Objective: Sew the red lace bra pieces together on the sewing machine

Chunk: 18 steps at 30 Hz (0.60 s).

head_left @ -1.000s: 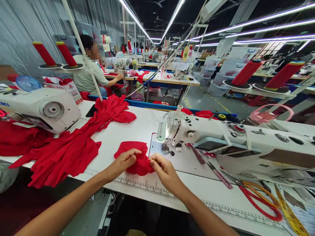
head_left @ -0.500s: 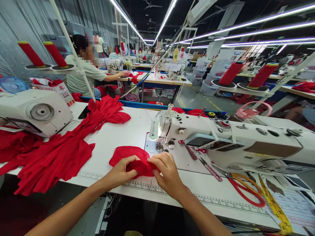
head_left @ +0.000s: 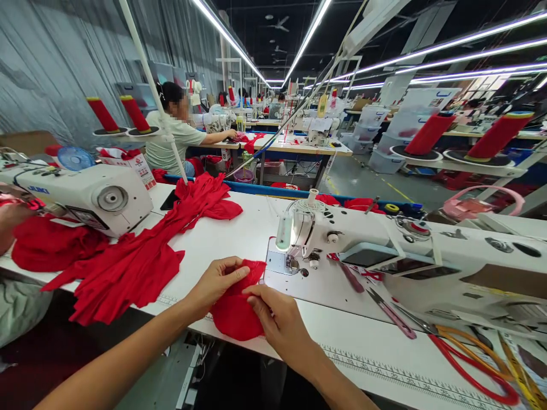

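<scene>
A small red fabric piece [head_left: 234,316] lies folded at the near edge of the white table [head_left: 239,228], partly hanging over it. My left hand [head_left: 217,283] pinches its upper edge with closed fingers. My right hand [head_left: 277,319] is closed on the fabric's right side, just below the left fingertips. The white sewing machine [head_left: 384,250] stands to the right, its needle area [head_left: 293,263] a short way beyond the fabric's top corner.
A long heap of red fabric [head_left: 141,256] covers the table's left. A second sewing machine [head_left: 85,196] stands at far left, with another person's hand [head_left: 11,219] beside it. Scissors with red-orange handles [head_left: 470,356] lie at right. A seated worker [head_left: 171,136] sews at a table behind.
The red piece has been folded and drawn toward me, from flat on the table to over its near edge. Both hands followed it, still gripping.
</scene>
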### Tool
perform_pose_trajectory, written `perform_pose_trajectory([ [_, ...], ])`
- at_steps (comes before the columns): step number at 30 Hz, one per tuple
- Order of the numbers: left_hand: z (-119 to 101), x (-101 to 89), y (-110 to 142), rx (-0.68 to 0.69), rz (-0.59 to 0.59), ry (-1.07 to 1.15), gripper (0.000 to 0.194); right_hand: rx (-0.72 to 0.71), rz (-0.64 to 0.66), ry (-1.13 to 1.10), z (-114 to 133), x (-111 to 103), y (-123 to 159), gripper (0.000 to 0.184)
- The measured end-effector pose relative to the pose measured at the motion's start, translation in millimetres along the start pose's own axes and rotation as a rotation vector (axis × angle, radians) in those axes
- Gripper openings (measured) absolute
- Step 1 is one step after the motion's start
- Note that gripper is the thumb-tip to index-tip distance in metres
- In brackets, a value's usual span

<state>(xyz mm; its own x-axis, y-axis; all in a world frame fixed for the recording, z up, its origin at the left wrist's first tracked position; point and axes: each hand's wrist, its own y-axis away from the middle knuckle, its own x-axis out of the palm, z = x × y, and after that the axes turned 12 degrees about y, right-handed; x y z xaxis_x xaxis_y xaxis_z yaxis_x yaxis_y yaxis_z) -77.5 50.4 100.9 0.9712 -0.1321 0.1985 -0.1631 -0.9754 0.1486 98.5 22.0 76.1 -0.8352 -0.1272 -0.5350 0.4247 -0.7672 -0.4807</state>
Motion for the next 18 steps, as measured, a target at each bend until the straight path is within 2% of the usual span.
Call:
perform_pose_trajectory([
  [6,1.3,0.3,15.6,0.009,0.045,-0.042,0.042,0.123,-0.159,0.014,-10.5,4.2,-12.5,0.019],
  [12,-1.0,2.5,15.5,-0.008,0.115,-0.095,0.037,0.290,-0.135,-0.012,-17.1,4.0,-11.4,0.016],
  [18,-2.4,3.8,10.4,0.064,0.155,-0.240,0.033,0.325,-0.088,0.011,-17.8,-5.3,-13.1,0.020],
])
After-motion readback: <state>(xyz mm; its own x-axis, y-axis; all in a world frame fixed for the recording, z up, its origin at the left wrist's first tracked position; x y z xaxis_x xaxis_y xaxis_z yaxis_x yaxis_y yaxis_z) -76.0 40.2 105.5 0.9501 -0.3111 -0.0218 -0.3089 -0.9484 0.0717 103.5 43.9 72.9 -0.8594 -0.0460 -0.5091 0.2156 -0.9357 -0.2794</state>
